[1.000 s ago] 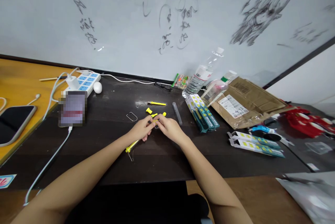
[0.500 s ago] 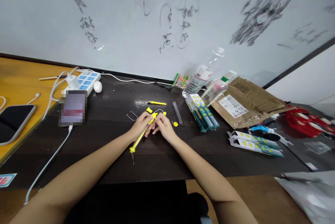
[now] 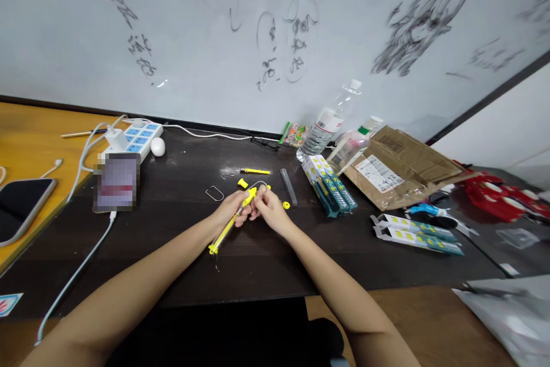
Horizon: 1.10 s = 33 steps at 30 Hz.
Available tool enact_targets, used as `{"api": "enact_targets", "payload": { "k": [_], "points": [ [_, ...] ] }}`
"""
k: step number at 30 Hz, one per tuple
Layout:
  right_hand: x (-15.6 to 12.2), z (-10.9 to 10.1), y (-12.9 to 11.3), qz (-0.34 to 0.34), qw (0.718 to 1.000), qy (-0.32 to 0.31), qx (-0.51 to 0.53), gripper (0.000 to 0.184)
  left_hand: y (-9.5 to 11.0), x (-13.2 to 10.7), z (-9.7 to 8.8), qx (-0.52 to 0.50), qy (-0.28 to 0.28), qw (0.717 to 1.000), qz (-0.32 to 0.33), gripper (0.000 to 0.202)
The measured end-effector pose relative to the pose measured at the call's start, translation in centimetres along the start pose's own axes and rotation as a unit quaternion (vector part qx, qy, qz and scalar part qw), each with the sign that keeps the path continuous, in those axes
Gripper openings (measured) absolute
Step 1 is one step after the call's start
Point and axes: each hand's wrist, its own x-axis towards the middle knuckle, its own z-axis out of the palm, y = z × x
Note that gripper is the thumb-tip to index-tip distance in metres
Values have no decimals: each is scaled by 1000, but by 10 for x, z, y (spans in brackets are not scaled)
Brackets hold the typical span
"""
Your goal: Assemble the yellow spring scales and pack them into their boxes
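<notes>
My left hand (image 3: pixel 232 210) is closed around a slim yellow stick-like tool (image 3: pixel 224 231) whose lower end points toward me over the dark table (image 3: pixel 180 229). Touching it from the right, my right hand (image 3: pixel 268 212) pinches a thin wire loop (image 3: pixel 259 185) at the tool's upper yellow end. Small yellow parts lie close by: a round cap (image 3: pixel 286 205) right of my right hand, a short piece (image 3: pixel 243 183) and a yellow-handled pin (image 3: pixel 255 171) beyond my fingers. A bent wire clip (image 3: pixel 215 193) lies to the left.
A grey tube (image 3: pixel 289 186), green packaged boxes (image 3: pixel 330 185), water bottles (image 3: pixel 329 124) and a cardboard parcel (image 3: pixel 399 165) sit to the right. More packages (image 3: pixel 416 233) lie further right. A power strip (image 3: pixel 131 138), cables, a blurred object (image 3: pixel 116 181) and a phone (image 3: pixel 21 208) are at the left.
The yellow tool has been lifted and turned more upright between my hands, the wire loop now shows at its top, and a round yellow cap has appeared on the table to the right.
</notes>
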Motion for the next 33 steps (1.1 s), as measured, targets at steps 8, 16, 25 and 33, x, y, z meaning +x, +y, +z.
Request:
{"api": "enact_targets", "payload": {
  "k": [8,16,25,33],
  "points": [
    [0,-4,-3,7,1000,-12,-4,23,-2,0,4,-13,18,1000,18,26],
    [3,2,-5,-21,999,24,-2,24,-5,-6,15,-3,81,994,79,30],
    [-3,2,-8,-109,980,79,-148,21,-1,-9,16,-9,51,995,88,35],
    [-3,5,-10,-95,984,80,-126,24,-8,-4,11,-47,14,996,72,32]
  ]
}}
